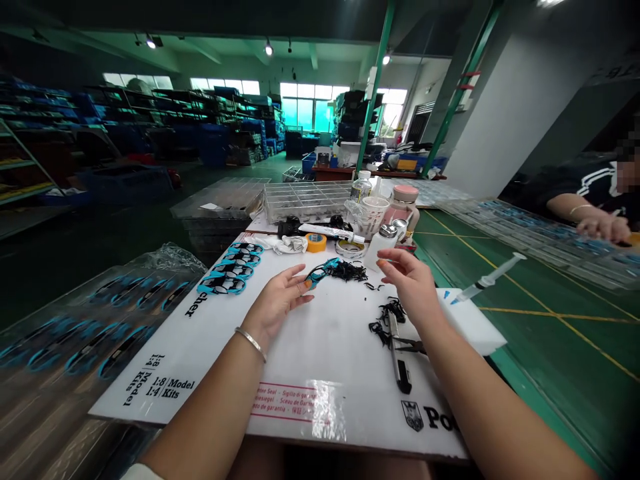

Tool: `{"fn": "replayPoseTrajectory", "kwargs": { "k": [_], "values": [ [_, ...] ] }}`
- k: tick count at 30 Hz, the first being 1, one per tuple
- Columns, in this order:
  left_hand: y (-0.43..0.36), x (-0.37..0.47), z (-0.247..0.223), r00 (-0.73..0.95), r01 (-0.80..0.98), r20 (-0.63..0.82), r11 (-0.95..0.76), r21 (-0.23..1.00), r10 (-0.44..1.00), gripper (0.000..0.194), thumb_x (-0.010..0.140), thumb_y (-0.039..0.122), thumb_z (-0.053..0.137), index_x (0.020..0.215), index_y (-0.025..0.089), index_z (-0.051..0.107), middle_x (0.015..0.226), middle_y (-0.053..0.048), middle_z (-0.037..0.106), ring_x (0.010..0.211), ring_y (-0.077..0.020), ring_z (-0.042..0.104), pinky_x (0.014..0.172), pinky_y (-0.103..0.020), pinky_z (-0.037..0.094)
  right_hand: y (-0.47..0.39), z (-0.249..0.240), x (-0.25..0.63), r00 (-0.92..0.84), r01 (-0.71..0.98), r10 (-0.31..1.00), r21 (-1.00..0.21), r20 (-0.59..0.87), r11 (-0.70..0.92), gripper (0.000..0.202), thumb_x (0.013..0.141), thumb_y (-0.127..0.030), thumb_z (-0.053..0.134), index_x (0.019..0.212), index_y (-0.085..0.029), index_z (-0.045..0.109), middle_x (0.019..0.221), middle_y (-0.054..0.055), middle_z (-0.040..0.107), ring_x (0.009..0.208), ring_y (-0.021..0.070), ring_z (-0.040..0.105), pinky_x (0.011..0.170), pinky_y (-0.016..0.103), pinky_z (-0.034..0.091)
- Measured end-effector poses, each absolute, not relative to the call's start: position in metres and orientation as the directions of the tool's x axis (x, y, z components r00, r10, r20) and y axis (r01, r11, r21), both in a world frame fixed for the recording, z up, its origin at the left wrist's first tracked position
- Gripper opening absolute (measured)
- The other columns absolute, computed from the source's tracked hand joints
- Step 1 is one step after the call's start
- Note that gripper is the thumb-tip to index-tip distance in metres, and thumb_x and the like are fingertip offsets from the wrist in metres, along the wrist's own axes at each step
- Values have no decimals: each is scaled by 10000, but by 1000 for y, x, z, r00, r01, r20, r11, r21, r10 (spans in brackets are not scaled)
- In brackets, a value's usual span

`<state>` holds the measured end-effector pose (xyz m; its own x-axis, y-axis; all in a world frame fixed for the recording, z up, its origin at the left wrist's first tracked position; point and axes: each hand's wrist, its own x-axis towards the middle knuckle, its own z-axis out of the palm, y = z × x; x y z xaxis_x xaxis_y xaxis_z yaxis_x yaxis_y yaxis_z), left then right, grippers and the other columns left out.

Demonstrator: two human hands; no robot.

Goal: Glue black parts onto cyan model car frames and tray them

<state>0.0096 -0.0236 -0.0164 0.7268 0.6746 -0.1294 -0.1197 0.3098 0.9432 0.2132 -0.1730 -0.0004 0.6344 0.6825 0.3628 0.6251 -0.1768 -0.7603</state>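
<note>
My left hand [284,293] pinches a blue and black goggle-like frame [323,268] between thumb and fingers, above the white board [300,347]. Just behind that frame lies a pile of small black strips [350,271]. My right hand [407,277] is raised at the right, thumb and forefinger close together; anything between their tips is too small to make out. Below it are more black strips [393,310], a utility knife [400,363] and dark pliers [410,345]. Several blue and black frames [233,270] lie in a stack at the board's left.
Orange tape [315,243], a white dispenser bottle [383,247] and a clear divided box [310,200] stand at the back. A syringe [490,277] rests over a white block [470,323] at right. Trays of frames [90,333] are at left. A person's hand [603,225] is far right.
</note>
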Motion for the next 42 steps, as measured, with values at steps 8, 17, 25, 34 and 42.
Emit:
{"fn": "replayPoseTrajectory", "kwargs": {
  "k": [8,17,25,34,42],
  "values": [
    [-16,8,-22,767,-286,-112,492,822,632,188,802,89,667,990,78,667,1158,-119,648,1045,-222,660,888,-233,555,-164,1,236,583,790,807,-298,96,-535,169,730,-106,663,876,-182,700,850,75,688,836,234,621,720,315,442],
    [-17,7,-19,781,-306,-87,500,810,619,165,762,141,725,917,117,671,1081,-88,676,1054,-208,655,921,-251,538,-155,-14,266,572,812,816,-84,-86,-578,219,913,-338,600,927,-123,635,924,50,633,885,169,604,830,358,501],
    [-21,9,-18,791,-236,-4,312,920,612,430,718,217,783,1117,145,638,1183,-113,654,1102,-211,616,912,-298,512,-164,-10,264,562,758,827,-403,5,-513,26,814,-151,609,792,-141,621,781,35,628,766,158,573,750,306,458],
    [-30,11,-16,885,-67,87,-61,996,457,502,665,171,794,1147,183,656,1198,-87,660,1170,-255,576,1048,-403,423,-174,0,227,377,333,922,-942,86,-49,312,778,-346,627,1035,-171,605,777,18,629,679,123,578,631,245,473],
    [-47,14,-19,906,-29,145,-283,959,399,510,666,124,740,1162,224,675,1294,-87,593,1038,-269,640,835,-369,575,-179,-8,219,412,64,908,-997,74,53,290,728,-402,736,857,-160,641,792,34,662,706,125,611,686,266,495]
  ]
}}
